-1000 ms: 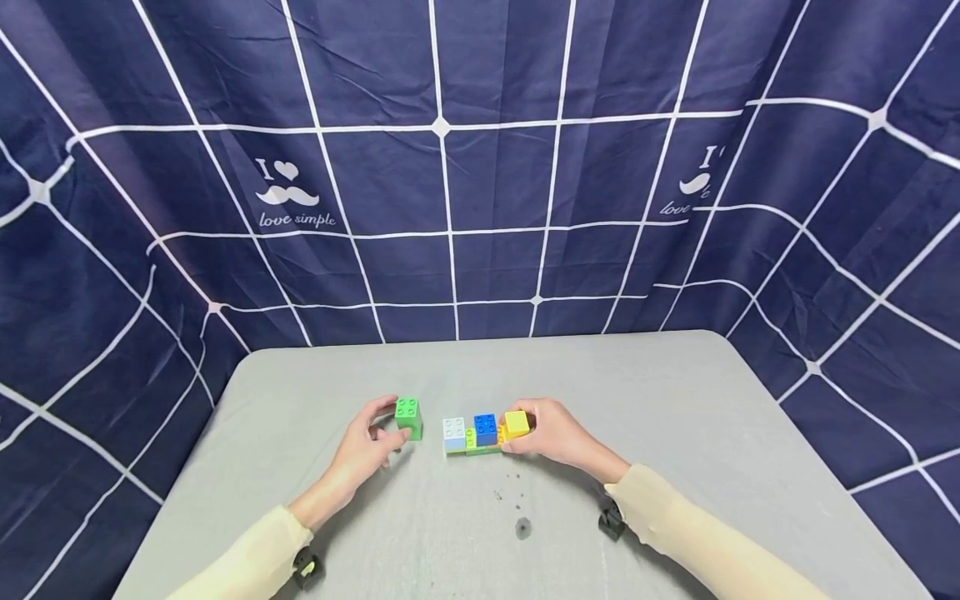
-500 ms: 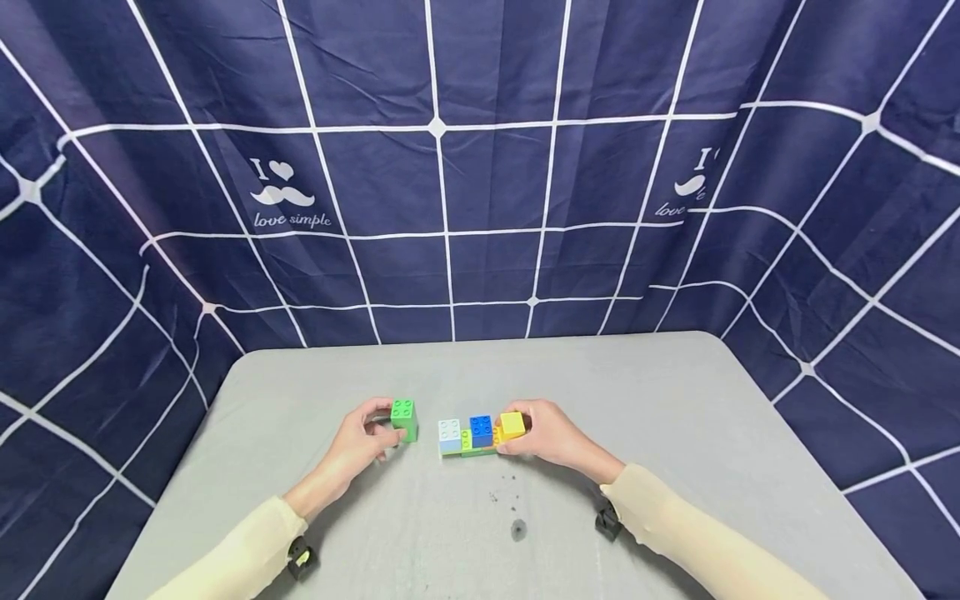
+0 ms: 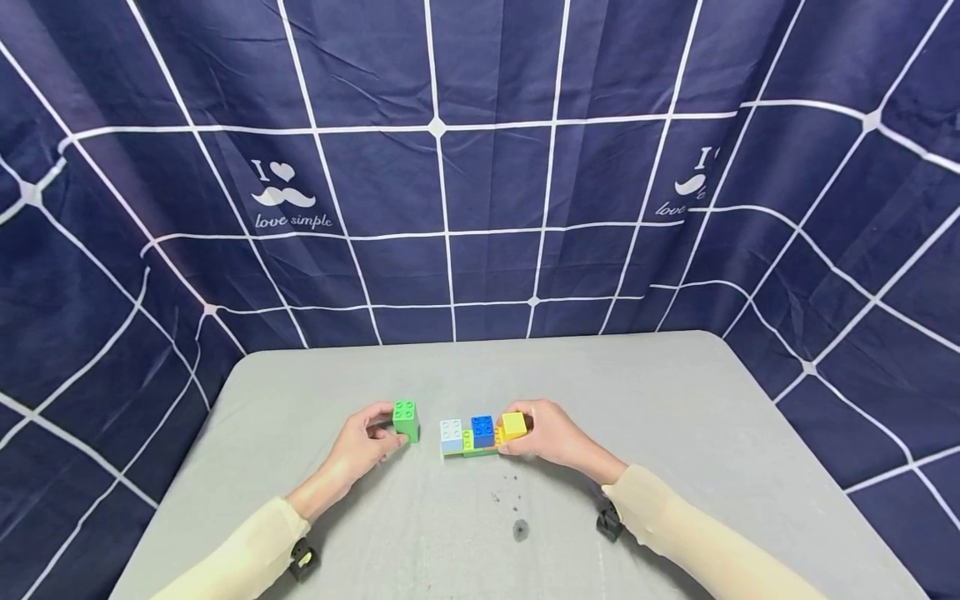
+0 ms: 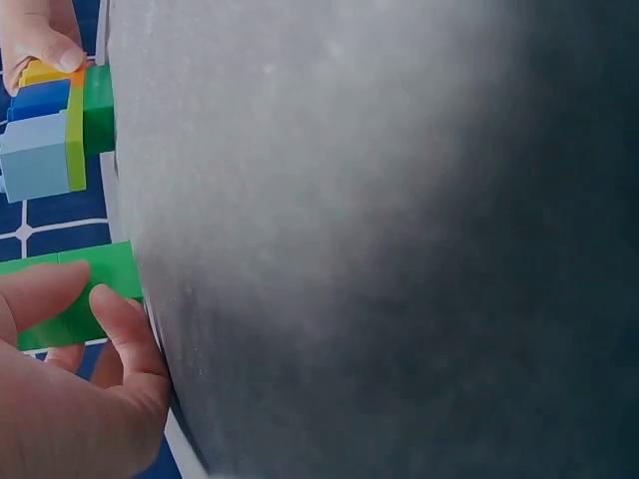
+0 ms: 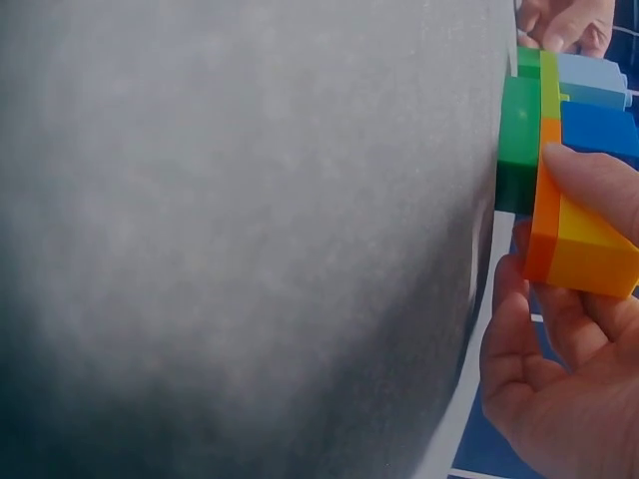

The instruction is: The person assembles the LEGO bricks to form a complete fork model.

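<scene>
My left hand pinches a tall green block between thumb and fingers; in the left wrist view a seam shows it as two stacked toy bricks. To its right, across a small gap, stands a built piece of toy bricks. A dark green brick forms its base, under a lime plate and an orange plate. On top sit a light blue brick, a blue brick and a smooth-topped yellow brick. At that yellow end my right hand grips the piece, thumb in front.
The grey table has a dark round spot and small specks in front of the bricks. A navy curtain with white lines encloses the table at the back and sides. Black devices sit at both wrists.
The head view has shifted slightly. Both hands keep their holds, and the gap between the green bricks and the built piece looks the same.
</scene>
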Tool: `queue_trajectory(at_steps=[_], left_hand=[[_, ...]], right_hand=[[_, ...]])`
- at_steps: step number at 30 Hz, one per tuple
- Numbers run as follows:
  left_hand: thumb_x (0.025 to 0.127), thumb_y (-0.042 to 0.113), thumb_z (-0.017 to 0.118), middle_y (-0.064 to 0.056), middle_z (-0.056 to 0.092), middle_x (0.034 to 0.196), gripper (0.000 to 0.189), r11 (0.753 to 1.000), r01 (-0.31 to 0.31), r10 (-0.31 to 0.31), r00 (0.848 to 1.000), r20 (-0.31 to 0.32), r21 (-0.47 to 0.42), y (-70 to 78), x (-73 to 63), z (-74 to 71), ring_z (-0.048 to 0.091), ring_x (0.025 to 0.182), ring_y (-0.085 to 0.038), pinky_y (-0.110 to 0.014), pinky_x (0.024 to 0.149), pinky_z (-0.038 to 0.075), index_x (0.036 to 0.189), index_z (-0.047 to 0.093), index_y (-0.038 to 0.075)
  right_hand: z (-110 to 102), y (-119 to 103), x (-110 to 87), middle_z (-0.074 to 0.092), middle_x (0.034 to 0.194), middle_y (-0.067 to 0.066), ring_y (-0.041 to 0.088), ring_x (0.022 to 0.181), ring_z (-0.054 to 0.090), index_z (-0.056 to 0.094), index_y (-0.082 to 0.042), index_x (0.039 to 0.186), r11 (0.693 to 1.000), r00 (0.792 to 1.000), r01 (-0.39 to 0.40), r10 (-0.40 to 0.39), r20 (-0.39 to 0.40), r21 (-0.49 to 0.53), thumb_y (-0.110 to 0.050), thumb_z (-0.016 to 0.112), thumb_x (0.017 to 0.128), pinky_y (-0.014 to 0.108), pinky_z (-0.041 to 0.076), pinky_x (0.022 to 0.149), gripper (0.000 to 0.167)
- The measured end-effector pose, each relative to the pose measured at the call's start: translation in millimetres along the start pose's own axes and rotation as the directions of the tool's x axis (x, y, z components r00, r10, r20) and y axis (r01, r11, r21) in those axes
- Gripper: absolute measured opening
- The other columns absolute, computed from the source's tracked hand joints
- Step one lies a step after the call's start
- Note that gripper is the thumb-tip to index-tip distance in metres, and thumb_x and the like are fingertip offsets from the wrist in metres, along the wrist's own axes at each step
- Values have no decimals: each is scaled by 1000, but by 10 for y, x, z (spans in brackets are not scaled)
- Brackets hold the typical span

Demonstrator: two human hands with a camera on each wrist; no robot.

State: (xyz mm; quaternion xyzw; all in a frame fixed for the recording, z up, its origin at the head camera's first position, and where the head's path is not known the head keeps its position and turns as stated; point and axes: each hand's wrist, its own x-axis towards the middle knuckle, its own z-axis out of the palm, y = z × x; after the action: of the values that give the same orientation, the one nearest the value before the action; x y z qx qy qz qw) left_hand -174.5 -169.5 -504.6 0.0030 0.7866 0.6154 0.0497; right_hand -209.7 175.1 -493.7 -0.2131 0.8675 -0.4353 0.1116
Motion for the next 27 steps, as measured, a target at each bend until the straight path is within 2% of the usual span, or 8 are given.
queue_trajectory(at_steps=[9, 16, 27], left_hand=[[89, -2, 85, -13, 75, 118, 45, 1000, 0, 0, 1000, 10, 5, 4, -18, 13, 64, 81, -17, -27, 59, 48, 131, 70, -2], [88, -1, 87, -10, 76, 111, 42, 1000, 13, -13, 1000, 15, -1, 12, -83, 19, 63, 83, -19, -27, 59, 46, 128, 72, 0], [86, -5, 87, -11, 76, 111, 46, 1000, 14, -14, 1000, 17, -18, 12, -176, 35, 67, 89, -20, -25, 67, 52, 128, 70, -5]], right_hand=[[-14, 2, -12, 70, 91, -3, 20, 84, 61, 77, -14, 104, 1000, 1000, -2, 2, -6, 1, -14, 95, 82, 35, 51, 72, 28], [-10, 14, -8, 70, 91, -3, 19, 84, 61, 77, -14, 104, 1000, 1000, -4, 4, -1, 3, -14, 95, 83, 35, 51, 72, 28], [6, 0, -9, 70, 90, -3, 19, 83, 60, 77, -13, 104, 1000, 1000, -4, 4, -8, 0, -15, 96, 83, 35, 51, 72, 28]])
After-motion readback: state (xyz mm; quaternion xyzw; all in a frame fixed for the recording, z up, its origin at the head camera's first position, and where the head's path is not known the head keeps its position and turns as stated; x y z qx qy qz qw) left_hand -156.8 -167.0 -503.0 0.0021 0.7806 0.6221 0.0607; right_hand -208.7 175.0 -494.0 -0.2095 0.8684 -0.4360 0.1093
